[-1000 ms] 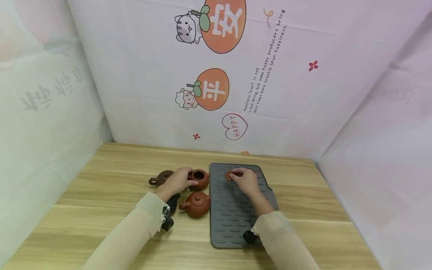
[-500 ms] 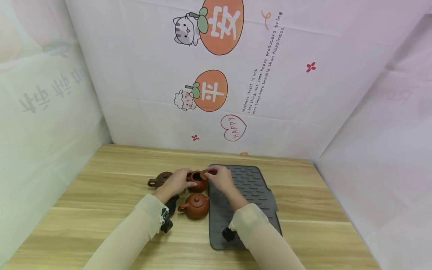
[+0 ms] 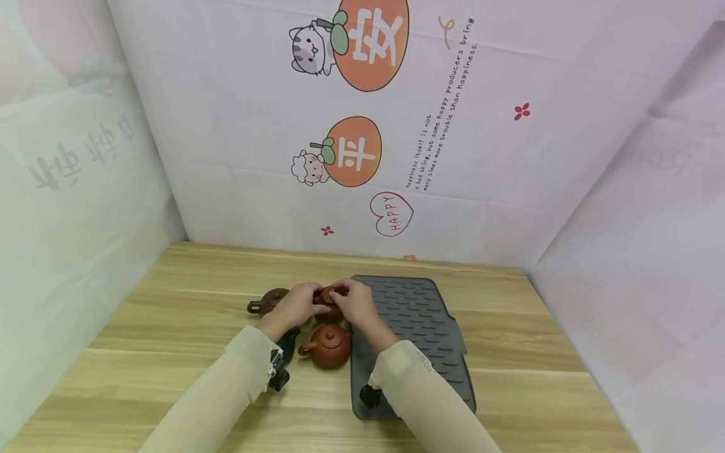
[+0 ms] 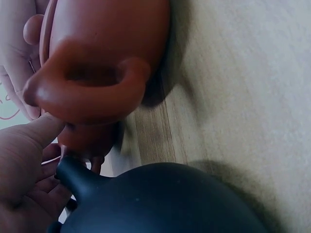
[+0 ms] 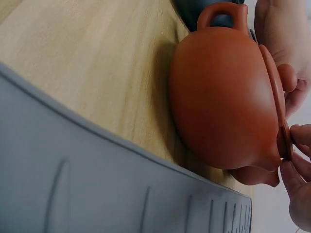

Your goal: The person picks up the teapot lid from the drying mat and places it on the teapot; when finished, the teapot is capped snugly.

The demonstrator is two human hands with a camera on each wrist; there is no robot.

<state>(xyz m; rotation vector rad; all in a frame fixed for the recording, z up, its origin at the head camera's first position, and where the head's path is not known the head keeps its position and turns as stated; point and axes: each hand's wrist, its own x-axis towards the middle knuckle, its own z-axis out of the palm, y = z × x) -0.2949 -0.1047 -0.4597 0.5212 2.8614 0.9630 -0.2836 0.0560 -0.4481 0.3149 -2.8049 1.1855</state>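
My left hand [image 3: 297, 305] grips the far reddish-brown teapot [image 3: 328, 313] at its handle side. With thumb and fingers, my right hand [image 3: 355, 302] pinches that teapot's round lid [image 5: 285, 141] right at the opening on top. In the right wrist view, the held pot is mostly hidden behind a nearer, lidded reddish-brown teapot [image 5: 221, 92]. This nearer pot stands on the table just in front of both hands. Below my left hand sits a black teapot [image 4: 160, 204], its spout close to my fingers in the left wrist view. A dark brown teapot [image 3: 270, 299] is partly covered by the left hand.
A grey ridged mat [image 3: 419, 327] lies to the right of the teapots, under my right forearm. The wooden table [image 3: 215, 390] ends at a printed cloth wall [image 3: 464, 220] behind, with cloth walls on both sides.
My right hand has carried the lid left from over the mat to the far teapot's opening, which the lid and hand now cover. The left hand has stayed on the pot.
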